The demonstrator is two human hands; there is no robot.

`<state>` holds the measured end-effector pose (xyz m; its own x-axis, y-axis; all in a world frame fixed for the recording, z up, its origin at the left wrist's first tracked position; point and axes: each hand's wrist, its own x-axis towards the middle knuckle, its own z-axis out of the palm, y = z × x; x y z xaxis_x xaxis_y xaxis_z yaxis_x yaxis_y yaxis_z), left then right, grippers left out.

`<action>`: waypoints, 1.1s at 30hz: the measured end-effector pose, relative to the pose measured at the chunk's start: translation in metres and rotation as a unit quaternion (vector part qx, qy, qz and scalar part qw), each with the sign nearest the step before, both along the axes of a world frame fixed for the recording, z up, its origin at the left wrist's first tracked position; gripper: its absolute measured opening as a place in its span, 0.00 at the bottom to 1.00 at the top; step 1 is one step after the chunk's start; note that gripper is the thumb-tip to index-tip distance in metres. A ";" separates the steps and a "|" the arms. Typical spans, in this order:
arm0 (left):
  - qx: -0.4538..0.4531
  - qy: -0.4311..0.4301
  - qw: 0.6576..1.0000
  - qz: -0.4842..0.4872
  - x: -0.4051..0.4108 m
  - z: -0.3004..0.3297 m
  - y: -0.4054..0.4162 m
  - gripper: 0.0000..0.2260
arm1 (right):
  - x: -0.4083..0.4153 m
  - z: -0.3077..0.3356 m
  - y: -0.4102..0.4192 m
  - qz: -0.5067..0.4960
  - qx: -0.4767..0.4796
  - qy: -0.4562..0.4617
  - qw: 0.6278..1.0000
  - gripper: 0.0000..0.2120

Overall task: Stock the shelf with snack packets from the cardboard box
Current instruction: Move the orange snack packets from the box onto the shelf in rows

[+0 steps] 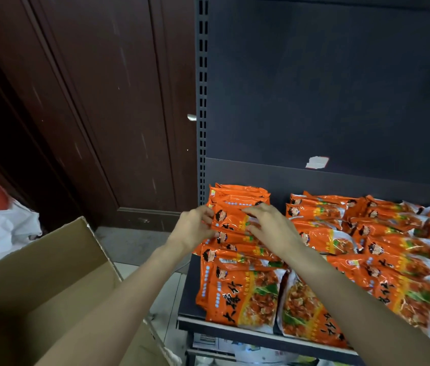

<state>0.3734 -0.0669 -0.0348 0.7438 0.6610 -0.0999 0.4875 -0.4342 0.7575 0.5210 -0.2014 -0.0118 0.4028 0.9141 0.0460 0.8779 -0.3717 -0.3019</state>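
Beside our left arm, the open cardboard box (36,273) sits low. Our left hand (192,228) and right hand (272,228) both grip 1 orange snack packet (231,219) atop the leftmost stack on the dark shelf (190,294), fingers curled round its edges.

A dark metal shelf (191,291) carries rows of orange snack packets (237,294), overlapping from its six o'clock front edge toward twelve o'clock, and spreading to three o'clock.
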 end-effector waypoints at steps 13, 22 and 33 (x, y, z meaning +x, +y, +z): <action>0.051 -0.051 0.997 -0.011 0.001 0.022 -0.006 0.04 | -0.012 0.007 0.010 -0.045 0.047 0.026 0.998 0.14; 0.063 0.015 0.996 -0.057 -0.016 -0.004 0.015 0.05 | -0.027 0.005 0.006 -0.050 0.081 -0.020 0.995 0.23; 0.055 -0.023 0.997 -0.047 -0.026 -0.012 0.036 0.09 | -0.050 0.008 0.023 0.049 -0.022 -0.081 0.995 0.15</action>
